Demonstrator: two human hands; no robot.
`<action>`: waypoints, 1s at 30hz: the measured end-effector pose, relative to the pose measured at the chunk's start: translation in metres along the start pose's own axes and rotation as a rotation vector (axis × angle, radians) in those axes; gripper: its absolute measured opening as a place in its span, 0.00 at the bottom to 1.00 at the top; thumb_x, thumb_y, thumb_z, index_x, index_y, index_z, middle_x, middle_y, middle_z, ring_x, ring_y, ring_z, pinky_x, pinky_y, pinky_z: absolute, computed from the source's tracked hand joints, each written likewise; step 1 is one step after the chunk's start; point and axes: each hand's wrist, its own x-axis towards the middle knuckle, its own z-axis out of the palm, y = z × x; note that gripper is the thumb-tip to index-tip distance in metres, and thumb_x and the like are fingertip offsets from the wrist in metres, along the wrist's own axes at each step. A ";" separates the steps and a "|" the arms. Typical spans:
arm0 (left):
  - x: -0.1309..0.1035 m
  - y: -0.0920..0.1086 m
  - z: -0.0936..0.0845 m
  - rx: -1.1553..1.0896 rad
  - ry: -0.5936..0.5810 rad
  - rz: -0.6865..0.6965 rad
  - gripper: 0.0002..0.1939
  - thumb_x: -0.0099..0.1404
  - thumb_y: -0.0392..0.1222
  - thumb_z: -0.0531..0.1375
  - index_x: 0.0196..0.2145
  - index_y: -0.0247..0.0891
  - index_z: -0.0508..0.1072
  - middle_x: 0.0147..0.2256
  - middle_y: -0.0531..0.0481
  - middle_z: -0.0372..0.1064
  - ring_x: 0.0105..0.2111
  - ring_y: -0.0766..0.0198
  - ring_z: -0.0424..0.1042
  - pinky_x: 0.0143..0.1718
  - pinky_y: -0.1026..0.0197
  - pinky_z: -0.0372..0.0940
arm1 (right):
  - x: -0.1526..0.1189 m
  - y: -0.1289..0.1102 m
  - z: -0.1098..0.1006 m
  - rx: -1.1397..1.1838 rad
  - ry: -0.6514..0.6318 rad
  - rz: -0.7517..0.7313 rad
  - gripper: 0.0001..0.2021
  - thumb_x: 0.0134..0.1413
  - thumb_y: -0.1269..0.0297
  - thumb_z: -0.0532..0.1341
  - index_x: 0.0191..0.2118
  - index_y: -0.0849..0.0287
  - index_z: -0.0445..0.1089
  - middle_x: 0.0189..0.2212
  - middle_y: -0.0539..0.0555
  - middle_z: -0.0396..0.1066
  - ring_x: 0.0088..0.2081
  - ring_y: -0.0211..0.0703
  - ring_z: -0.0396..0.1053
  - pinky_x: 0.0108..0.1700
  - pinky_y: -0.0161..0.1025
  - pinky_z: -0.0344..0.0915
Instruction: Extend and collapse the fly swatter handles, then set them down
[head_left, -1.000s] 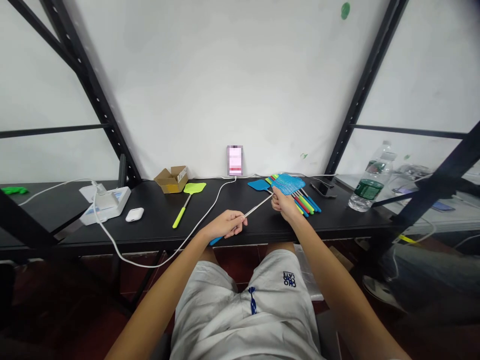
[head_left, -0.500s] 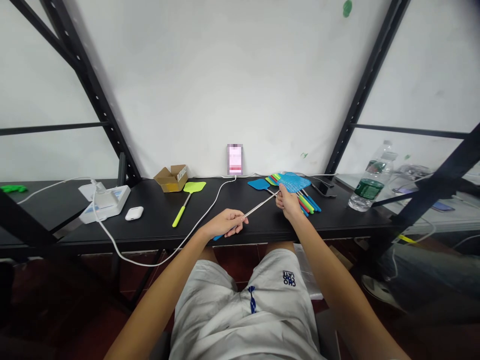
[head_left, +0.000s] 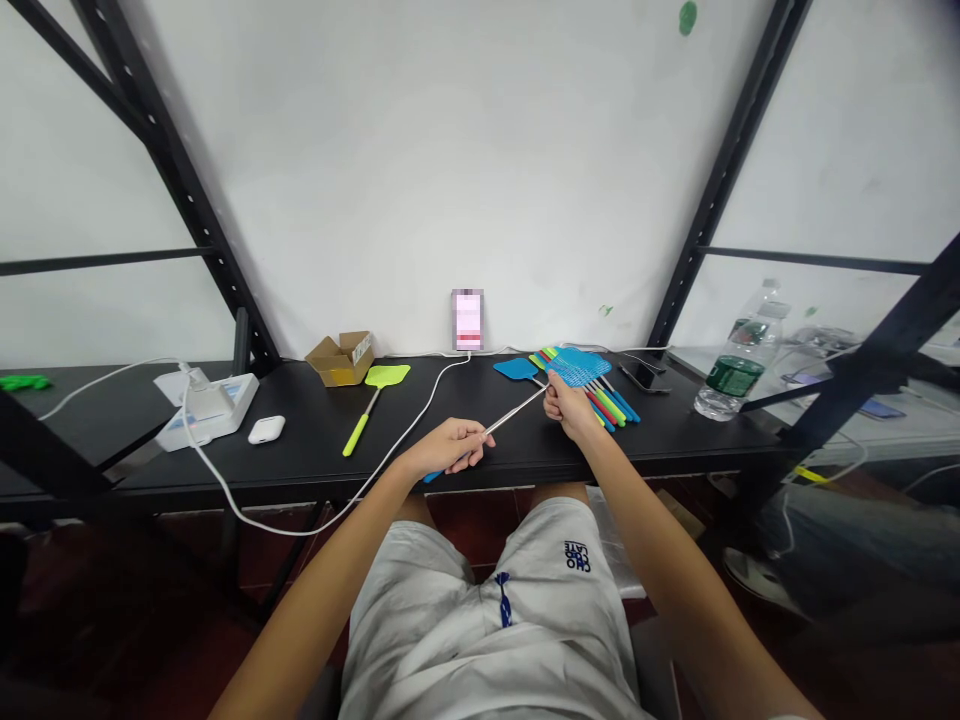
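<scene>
A blue fly swatter (head_left: pixel 579 366) with a metal shaft slants across in front of me, held in both hands above the black table (head_left: pixel 300 410). My left hand (head_left: pixel 454 446) is closed around its handle end, with a bit of blue handle showing below the fingers. Near the swatter's head, my right hand (head_left: pixel 568 404) pinches the shaft. Behind the right hand lies a bunch of fly swatters (head_left: pixel 616 402) with red, green, yellow and blue handles, partly covered by the held head. Another blue swatter head (head_left: pixel 516 369) rests just left of them. A lime-green fly swatter (head_left: pixel 360 430) lies apart on the left.
An open cardboard box (head_left: pixel 341 362), a white earphone case (head_left: pixel 266 429) and a power strip (head_left: pixel 214 412) are on the left. A phone (head_left: pixel 468 320) leans on the wall; its white cable (head_left: pixel 412 430) loops over the table. Another phone (head_left: pixel 645 377) and water bottles (head_left: pixel 742 365) stand right.
My right hand has moved slightly left along the shaft towards the left hand, and the blue swatter head has come a little left with it. The left hand stays nearly still.
</scene>
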 end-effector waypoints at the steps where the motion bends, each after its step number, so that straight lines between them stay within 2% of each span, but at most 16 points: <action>1: 0.000 0.001 0.000 0.001 0.000 -0.002 0.17 0.65 0.51 0.54 0.40 0.33 0.70 0.23 0.56 0.64 0.13 0.76 0.55 0.12 0.71 0.47 | 0.000 0.000 0.000 0.004 0.007 0.013 0.24 0.50 0.46 0.65 0.20 0.57 0.54 0.12 0.41 0.46 0.13 0.28 0.47 0.13 0.28 0.40; 6: 0.000 0.001 0.001 0.002 0.005 0.000 0.16 0.65 0.51 0.54 0.38 0.34 0.69 0.22 0.56 0.63 0.13 0.76 0.54 0.12 0.71 0.47 | 0.003 -0.001 -0.002 0.016 0.102 0.059 0.22 0.53 0.47 0.61 0.20 0.57 0.55 0.12 0.42 0.47 0.12 0.29 0.47 0.12 0.28 0.41; 10: 0.000 0.000 0.001 0.007 0.006 -0.006 0.15 0.65 0.50 0.54 0.37 0.34 0.68 0.23 0.56 0.64 0.13 0.75 0.55 0.12 0.71 0.48 | 0.005 -0.002 -0.002 -0.040 0.273 -0.045 0.17 0.52 0.55 0.62 0.22 0.57 0.57 0.14 0.47 0.60 0.12 0.29 0.51 0.12 0.29 0.43; 12: 0.000 -0.001 0.001 0.013 0.011 -0.010 0.15 0.65 0.50 0.54 0.37 0.34 0.68 0.23 0.55 0.64 0.13 0.75 0.54 0.12 0.71 0.48 | 0.005 -0.001 -0.002 -0.050 0.318 -0.080 0.15 0.50 0.58 0.63 0.22 0.57 0.58 0.16 0.50 0.65 0.13 0.30 0.53 0.12 0.30 0.44; 17: 0.000 -0.004 0.004 0.051 0.049 0.005 0.15 0.65 0.50 0.53 0.38 0.35 0.68 0.23 0.55 0.64 0.13 0.76 0.55 0.11 0.72 0.49 | 0.007 0.001 -0.004 -0.011 0.281 -0.087 0.15 0.47 0.59 0.65 0.21 0.58 0.59 0.16 0.50 0.66 0.13 0.29 0.53 0.12 0.30 0.44; 23: 0.001 -0.009 0.004 0.065 0.057 0.024 0.14 0.65 0.50 0.53 0.38 0.35 0.68 0.23 0.55 0.64 0.12 0.75 0.57 0.10 0.73 0.48 | 0.003 0.000 -0.001 0.024 0.265 -0.125 0.15 0.47 0.60 0.65 0.20 0.58 0.59 0.14 0.48 0.63 0.13 0.29 0.52 0.13 0.30 0.44; 26: 0.001 -0.010 0.004 0.052 0.057 0.044 0.15 0.65 0.50 0.53 0.38 0.34 0.68 0.23 0.55 0.65 0.12 0.75 0.58 0.10 0.73 0.48 | -0.005 -0.001 0.010 0.020 0.253 -0.129 0.15 0.46 0.60 0.65 0.20 0.58 0.60 0.13 0.47 0.62 0.13 0.29 0.51 0.13 0.30 0.44; 30: 0.001 -0.007 0.004 0.030 0.077 0.065 0.15 0.65 0.49 0.54 0.38 0.34 0.68 0.22 0.55 0.65 0.12 0.75 0.58 0.10 0.73 0.49 | -0.020 0.007 0.036 0.001 0.185 -0.127 0.13 0.45 0.59 0.65 0.21 0.60 0.64 0.13 0.48 0.62 0.13 0.29 0.51 0.14 0.31 0.43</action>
